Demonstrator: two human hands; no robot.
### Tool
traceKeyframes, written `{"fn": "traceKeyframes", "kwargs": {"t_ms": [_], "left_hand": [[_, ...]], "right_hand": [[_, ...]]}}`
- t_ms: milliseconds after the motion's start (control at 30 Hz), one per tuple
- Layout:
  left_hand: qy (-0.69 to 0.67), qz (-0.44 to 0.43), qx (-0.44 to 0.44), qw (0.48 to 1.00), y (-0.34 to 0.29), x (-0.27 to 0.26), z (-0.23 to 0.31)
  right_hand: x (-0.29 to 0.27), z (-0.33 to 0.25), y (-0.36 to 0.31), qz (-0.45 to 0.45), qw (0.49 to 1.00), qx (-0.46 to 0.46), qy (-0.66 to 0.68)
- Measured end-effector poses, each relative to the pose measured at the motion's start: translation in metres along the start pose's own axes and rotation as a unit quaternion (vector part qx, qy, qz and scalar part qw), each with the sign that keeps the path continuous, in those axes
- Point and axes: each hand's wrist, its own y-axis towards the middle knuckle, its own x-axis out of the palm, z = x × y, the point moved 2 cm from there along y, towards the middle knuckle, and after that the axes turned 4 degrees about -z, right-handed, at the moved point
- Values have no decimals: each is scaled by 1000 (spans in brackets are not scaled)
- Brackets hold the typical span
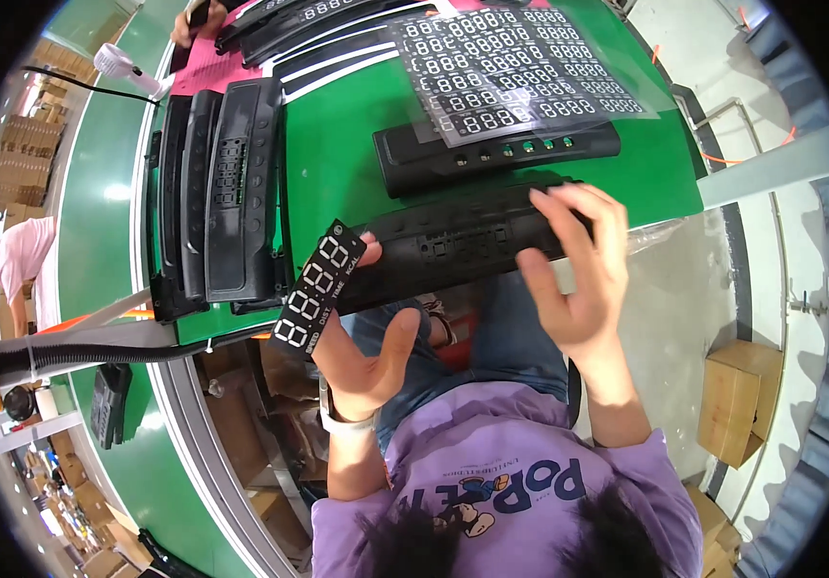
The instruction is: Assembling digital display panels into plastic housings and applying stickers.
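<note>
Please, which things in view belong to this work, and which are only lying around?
Seemingly in the work:
left hand holding black label
right hand at black panel
clear sheet of labels
second panel, partly under the sheet

Seemingly just around:
cardboard box at right
white gadget

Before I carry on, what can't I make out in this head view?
All in the head view:
- Most fingers of the left hand: behind the display strip, so how they hold it is unclear.
- Left end of the nearest black panel: behind that strip and hand.
- Upper edge of the farther panel: partly under the clear sheet.
- Farthest black panels: cut off by the upper edge.
</note>
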Motion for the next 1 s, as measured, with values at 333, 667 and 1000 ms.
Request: {"fn": "traceKeyframes", "kwargs": {"t_ms": [333, 667, 1000], "left_hand": [[10, -38, -60, 997, 4, 3, 4], [-60, -58, 27, 996, 2, -11, 17], [31, -328, 81, 941, 5, 14, 34]], "right_hand": [[17, -22, 0, -248, 961, -114, 35], [2, -29, 7, -120, 932, 27, 340], [-21, -46, 0, -244, 928, -254, 120]]}}
